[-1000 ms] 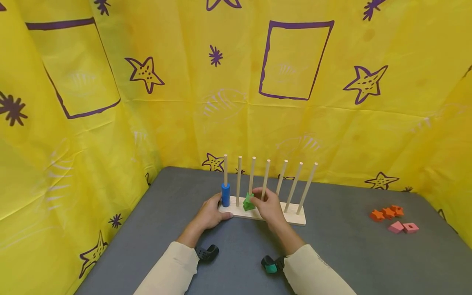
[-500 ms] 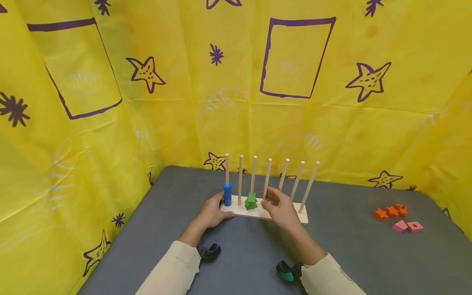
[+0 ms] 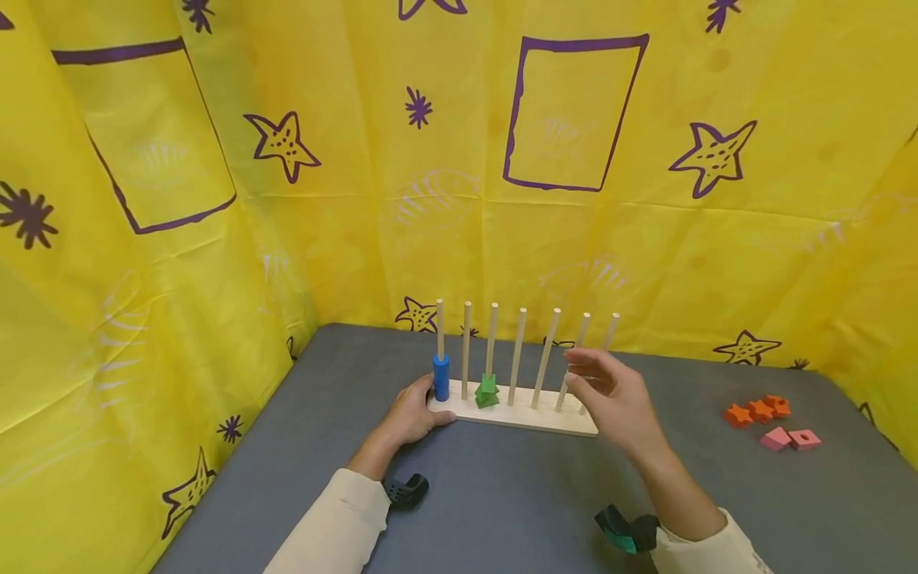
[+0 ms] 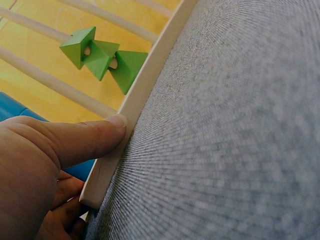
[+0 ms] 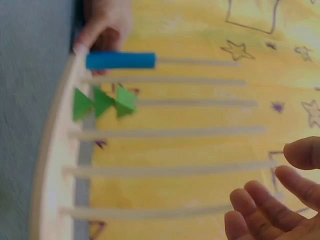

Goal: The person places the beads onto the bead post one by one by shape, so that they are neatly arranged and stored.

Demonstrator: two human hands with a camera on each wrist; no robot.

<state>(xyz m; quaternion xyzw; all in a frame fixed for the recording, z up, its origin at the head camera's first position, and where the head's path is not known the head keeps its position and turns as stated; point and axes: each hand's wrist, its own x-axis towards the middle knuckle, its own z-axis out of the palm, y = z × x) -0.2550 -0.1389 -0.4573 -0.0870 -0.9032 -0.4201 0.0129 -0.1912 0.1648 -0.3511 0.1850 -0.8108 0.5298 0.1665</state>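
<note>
Remotely I see green triangles [image 3: 487, 391] left of center on the peg board [image 3: 527, 416], clear of right hand [image 3: 618, 399], fingers [image 5: 267, 206] loosely spread by board's right end; left hand [image 3: 412, 414] grips left end, thumb [image 4: 97, 137] in front.

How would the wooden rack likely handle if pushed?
The rack would probably slide rather than roll, since its base is flat. A shove high on the tall pegs might tip it, as the base looks narrow. It may pivot around the end that the left hand grips.
</note>
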